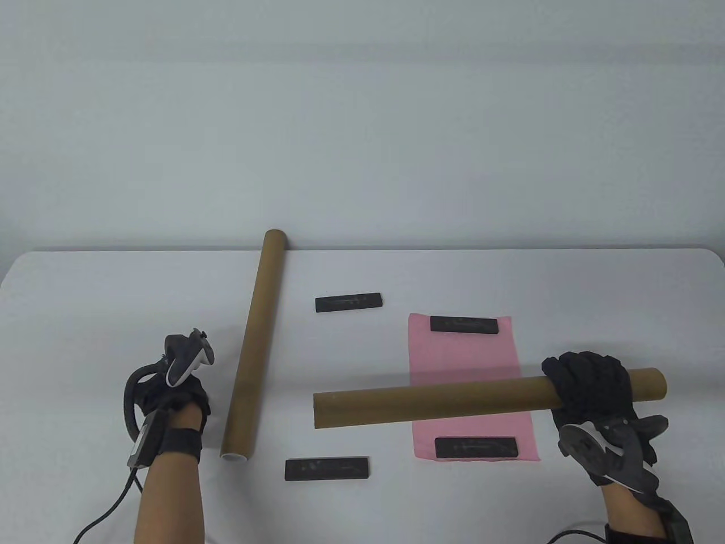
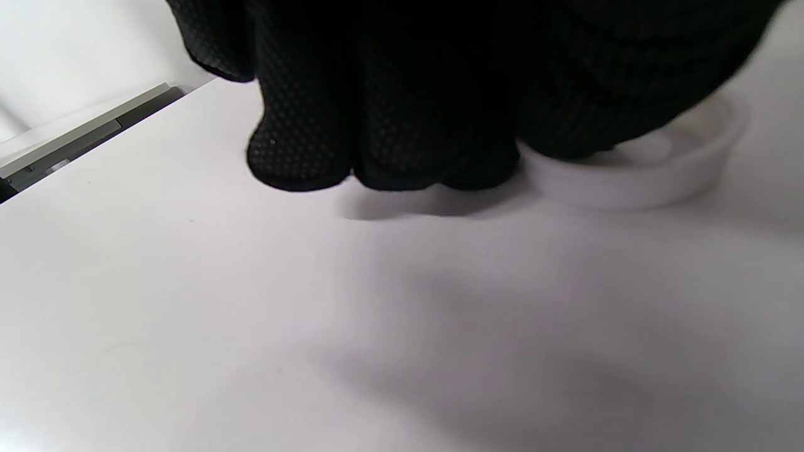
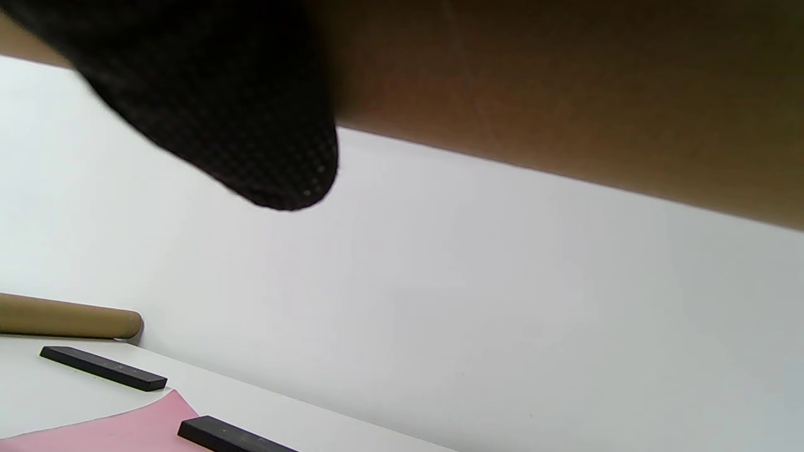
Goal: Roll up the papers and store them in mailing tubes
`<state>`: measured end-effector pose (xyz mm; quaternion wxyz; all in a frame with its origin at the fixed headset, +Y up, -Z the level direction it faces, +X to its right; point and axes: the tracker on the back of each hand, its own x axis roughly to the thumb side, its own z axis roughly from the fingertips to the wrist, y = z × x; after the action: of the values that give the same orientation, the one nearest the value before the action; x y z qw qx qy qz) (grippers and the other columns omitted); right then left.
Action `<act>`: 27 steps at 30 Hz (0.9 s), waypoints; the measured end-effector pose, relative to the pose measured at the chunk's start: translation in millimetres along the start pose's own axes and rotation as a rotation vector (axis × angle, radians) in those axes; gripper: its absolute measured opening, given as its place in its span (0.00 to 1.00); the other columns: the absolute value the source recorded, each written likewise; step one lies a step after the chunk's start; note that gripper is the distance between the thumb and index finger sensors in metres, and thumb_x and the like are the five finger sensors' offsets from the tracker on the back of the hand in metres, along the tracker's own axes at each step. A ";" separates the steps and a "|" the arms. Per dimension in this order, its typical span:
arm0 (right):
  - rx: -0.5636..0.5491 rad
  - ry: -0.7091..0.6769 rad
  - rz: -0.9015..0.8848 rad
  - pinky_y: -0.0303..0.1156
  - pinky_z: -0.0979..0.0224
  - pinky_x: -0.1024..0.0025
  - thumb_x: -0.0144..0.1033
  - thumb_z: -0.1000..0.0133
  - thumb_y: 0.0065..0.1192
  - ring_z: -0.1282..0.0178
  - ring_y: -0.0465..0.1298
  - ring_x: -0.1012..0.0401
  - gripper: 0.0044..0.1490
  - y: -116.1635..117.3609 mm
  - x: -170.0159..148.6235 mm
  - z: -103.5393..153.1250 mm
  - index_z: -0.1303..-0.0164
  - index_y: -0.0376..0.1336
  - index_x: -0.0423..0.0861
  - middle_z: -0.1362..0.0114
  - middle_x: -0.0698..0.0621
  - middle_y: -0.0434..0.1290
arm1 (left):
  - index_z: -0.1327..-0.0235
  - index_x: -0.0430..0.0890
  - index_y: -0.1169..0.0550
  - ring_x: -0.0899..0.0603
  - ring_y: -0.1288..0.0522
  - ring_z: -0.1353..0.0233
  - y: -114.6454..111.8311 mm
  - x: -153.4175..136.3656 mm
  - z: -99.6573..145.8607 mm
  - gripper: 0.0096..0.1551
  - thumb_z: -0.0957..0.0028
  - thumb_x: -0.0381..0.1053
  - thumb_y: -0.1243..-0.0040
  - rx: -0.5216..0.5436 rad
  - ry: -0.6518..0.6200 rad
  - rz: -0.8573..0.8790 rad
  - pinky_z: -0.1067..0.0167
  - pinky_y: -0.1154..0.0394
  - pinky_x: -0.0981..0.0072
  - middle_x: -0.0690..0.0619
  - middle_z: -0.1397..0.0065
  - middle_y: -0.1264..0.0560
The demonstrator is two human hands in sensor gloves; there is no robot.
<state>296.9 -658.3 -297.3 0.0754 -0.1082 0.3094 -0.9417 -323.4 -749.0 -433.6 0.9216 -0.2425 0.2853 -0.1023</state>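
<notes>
Table view: right hand (image 1: 592, 385) gripped a brown cardboard mailing tube (image 1: 430, 399) above the flat, unrolled pink paper sheet (image 1: 470, 362); left hand (image 1: 173, 391), fingers curled, touched a white plastic cap (image 2: 653, 169) on the counter (image 1: 113, 294). Rolling and storing remained.

Brown mailing tube (image 1: 487, 396) held above flat pink paper (image 1: 470, 385); second tube (image 1: 255, 340) lies left.
</notes>
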 end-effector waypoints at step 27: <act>0.209 0.149 -0.176 0.81 0.37 0.33 0.47 0.52 0.83 0.34 0.78 0.45 0.47 19.6 -15.7 -7.5 0.26 0.60 0.46 0.28 0.46 0.69 | 0.22 0.60 0.38 0.34 0.31 0.18 11.6 37.8 194.4 0.53 0.64 0.77 0.44 0.642 -0.838 0.293 0.26 0.35 0.32 0.50 0.19 0.32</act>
<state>311.6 -666.4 -317.4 -0.0197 -0.0561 0.2039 -0.9772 -180.0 -675.8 -317.6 0.9887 0.0732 -0.1210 0.0505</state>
